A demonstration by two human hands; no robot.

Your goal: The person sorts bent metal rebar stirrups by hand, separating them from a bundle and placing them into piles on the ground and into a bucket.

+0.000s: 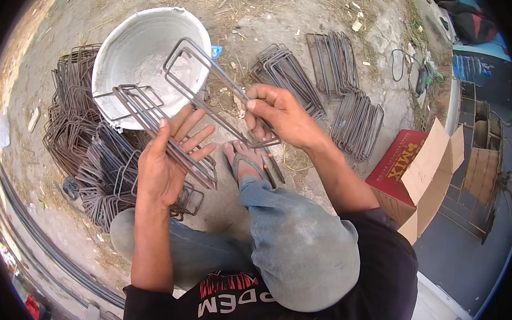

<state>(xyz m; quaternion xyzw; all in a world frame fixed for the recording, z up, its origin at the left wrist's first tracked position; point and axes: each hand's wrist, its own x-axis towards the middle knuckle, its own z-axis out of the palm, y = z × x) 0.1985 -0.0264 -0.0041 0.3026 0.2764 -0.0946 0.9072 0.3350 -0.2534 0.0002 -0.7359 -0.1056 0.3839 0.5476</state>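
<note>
My left hand (162, 166) is palm up with its fingers spread, and a small bundle of rectangular steel rebar stirrups (134, 107) lies across it, held against the thumb. In my right hand (279, 112), a rebar stirrup (214, 69) is pinched between thumb and curled fingers. This one is tilted, its far end over the rim of a whitish bucket (114, 54). Whether more than one stirrup is in the right hand, I cannot tell. The bucket has pale residue inside.
Heaps of bent stirrups (70, 112) lie at the left. More stacks (336, 63) sit at the right. By my sandalled foot (247, 162) is a dark tool with orange marks (274, 171). An open red carton (395, 161) stands right. Long rods (49, 245) run along the lower left.
</note>
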